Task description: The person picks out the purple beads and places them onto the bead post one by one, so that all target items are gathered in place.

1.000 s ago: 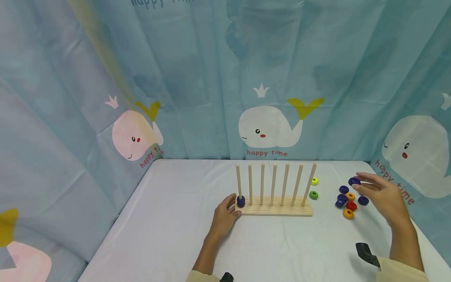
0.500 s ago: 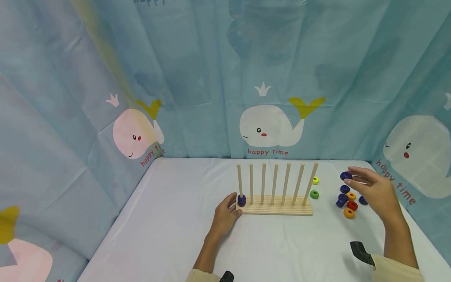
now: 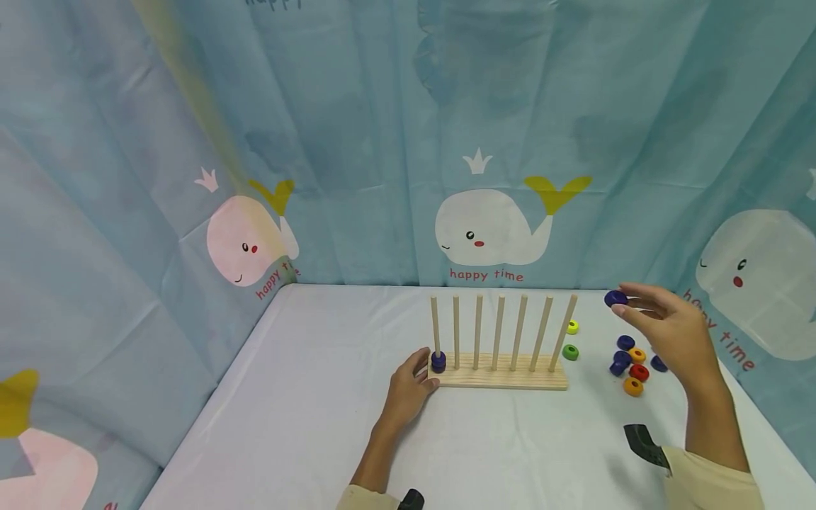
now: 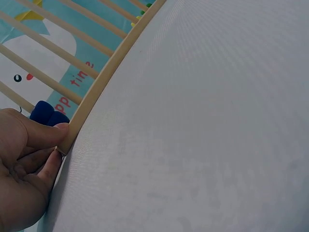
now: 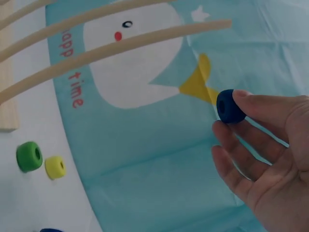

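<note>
A wooden base (image 3: 497, 381) with several upright pegs stands on the white table. Two dark blue beads (image 3: 438, 362) are stacked on its leftmost peg. My left hand (image 3: 406, 391) grips the left end of the base; in the left wrist view the thumb and a finger of that hand (image 4: 29, 169) pinch its corner beside the blue beads (image 4: 47, 114). Raised to the right of the pegs, my right hand (image 3: 676, 333) pinches a dark blue bead (image 3: 615, 299). The right wrist view has this bead (image 5: 230, 106) between thumb and fingertip of the hand (image 5: 280, 159), its hole showing.
Right of the base lie a green bead (image 3: 570, 352) and a yellow bead (image 3: 573, 326). Farther right, loose blue beads (image 3: 625, 343), a red bead (image 3: 639, 372) and orange beads (image 3: 633, 387) lie in a group. A whale-print curtain (image 3: 357, 212) hangs behind the table.
My right hand has moved left and upward with the blue bead, away from the loose group. My left hand has kept its grip on the base.
</note>
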Tool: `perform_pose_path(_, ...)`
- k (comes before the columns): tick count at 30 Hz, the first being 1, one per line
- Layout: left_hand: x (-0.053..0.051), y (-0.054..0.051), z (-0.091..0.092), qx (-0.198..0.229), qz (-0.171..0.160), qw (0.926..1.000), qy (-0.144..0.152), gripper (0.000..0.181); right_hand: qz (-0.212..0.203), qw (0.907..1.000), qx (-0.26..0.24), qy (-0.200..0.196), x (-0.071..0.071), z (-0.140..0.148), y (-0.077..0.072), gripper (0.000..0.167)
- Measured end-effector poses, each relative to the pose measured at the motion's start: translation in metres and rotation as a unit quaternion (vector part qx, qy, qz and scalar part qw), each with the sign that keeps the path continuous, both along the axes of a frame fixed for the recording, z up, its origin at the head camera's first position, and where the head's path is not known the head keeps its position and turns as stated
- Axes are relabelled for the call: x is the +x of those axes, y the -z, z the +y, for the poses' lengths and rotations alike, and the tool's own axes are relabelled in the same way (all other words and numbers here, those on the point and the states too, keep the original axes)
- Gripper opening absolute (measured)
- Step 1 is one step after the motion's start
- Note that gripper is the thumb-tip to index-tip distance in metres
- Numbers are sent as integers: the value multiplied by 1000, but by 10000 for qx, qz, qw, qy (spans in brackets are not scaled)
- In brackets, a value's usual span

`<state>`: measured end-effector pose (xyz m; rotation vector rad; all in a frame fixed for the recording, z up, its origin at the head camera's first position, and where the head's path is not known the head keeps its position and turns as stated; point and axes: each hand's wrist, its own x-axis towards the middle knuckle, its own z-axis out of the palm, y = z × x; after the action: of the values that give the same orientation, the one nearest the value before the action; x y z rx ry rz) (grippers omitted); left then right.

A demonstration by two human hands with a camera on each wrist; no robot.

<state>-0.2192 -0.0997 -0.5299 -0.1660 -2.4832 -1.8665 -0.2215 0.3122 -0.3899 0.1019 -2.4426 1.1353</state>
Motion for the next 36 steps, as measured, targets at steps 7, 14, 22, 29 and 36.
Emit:
perform_pose_path(7, 0, 0, 0, -31, -42, 10000, -12, 66, 440, 9990, -43, -78, -1, -15, -12, 47)
perform_pose_path(14, 1, -1, -2, 29, 20, 10000, 19, 66, 730, 9968, -186, -266, -3, -28, -20, 43)
perform_pose_path(22, 0, 0, -1, 19, 64, 10000, 10, 67, 892, 9937, -286, -611, -2, -47, -33, 41)
perform_pose_path(29, 1, -2, -1, 152, 125, 9998, 54, 67, 1116, 9875, -328, -1066, -3, -66, -42, 41)
perform_pose_path(36, 1, -1, -2, 99, 67, 9999, 47, 67, 1284, 9789, -248, -1572, -4, -86, -49, 39)
